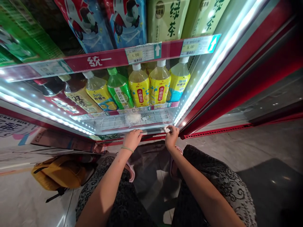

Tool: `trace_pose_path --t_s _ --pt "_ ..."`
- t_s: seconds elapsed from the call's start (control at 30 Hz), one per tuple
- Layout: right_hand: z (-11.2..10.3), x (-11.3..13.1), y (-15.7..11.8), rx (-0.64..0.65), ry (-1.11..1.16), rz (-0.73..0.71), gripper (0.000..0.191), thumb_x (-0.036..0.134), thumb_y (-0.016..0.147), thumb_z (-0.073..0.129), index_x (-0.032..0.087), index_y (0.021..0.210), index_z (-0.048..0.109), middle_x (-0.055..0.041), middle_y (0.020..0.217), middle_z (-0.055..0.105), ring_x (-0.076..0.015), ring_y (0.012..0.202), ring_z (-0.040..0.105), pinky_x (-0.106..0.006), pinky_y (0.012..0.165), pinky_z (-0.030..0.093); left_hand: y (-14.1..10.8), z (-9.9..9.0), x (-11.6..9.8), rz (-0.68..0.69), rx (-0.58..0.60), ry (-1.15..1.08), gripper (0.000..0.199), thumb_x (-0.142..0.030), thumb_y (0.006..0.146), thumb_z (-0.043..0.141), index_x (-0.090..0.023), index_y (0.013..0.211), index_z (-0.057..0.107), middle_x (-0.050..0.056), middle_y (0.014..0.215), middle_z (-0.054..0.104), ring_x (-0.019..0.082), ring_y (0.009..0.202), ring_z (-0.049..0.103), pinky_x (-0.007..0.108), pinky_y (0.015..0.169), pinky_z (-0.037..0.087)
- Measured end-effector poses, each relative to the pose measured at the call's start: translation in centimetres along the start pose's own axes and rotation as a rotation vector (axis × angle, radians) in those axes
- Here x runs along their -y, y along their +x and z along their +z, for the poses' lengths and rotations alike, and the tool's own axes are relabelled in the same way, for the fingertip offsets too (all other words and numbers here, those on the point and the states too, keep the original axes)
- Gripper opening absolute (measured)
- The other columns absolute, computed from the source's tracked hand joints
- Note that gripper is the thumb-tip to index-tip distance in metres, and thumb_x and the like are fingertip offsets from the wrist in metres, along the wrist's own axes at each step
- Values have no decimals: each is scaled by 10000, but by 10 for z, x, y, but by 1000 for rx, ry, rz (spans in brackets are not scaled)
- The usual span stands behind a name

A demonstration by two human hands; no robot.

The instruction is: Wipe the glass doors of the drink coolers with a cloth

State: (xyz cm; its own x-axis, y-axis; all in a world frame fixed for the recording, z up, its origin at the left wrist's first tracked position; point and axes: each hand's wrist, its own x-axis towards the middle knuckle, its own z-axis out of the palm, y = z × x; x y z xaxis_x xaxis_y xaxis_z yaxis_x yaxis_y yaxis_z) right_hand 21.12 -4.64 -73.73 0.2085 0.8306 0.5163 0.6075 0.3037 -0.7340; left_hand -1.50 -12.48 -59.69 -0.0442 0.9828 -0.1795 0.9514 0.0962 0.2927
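Note:
My left hand (133, 139), with a thin band at the wrist, is at the bottom front edge of a lit drinks cooler. Its fingers are bent and close together over the edge; what is between them, if anything, is hidden. Farther right, my right hand (172, 137) pinches a small crumpled white wad (167, 129) against the same edge. A dark strip (153, 130) runs along the edge between both hands. Just behind them lies the white wire bottom shelf (113, 123), bearing a crumpled clear plastic bag (133, 119).
Above, a row of bottles (139, 86) stands on a shelf with price tags, and larger bottles (168, 22) stand higher. Bright light strips (213, 53) line both sides. The red door frame (236, 85) is on the right. A yellow backpack (59, 173) lies at left on the tiled floor.

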Motion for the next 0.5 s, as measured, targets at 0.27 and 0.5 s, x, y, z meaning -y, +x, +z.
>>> trace_pose_path --t_s 0.27,0.5 --pt "15 40 -30 77 112 90 247 272 893 593 234 1136 575 -99 1111 518 -276 1106 505 -446 996 453 -3 1 0 -4 -22 10 290 -333 1034 482 -264 1208 705 78 1150 753 234 923 722 308 752 542" --pt "11 24 -14 7 144 208 204 314 957 515 198 1121 554 -121 1143 444 -260 1062 501 -442 955 475 -4 -1 1 10 -18 20 298 -354 1042 467 -264 1208 697 67 1156 749 231 936 717 304 735 531"
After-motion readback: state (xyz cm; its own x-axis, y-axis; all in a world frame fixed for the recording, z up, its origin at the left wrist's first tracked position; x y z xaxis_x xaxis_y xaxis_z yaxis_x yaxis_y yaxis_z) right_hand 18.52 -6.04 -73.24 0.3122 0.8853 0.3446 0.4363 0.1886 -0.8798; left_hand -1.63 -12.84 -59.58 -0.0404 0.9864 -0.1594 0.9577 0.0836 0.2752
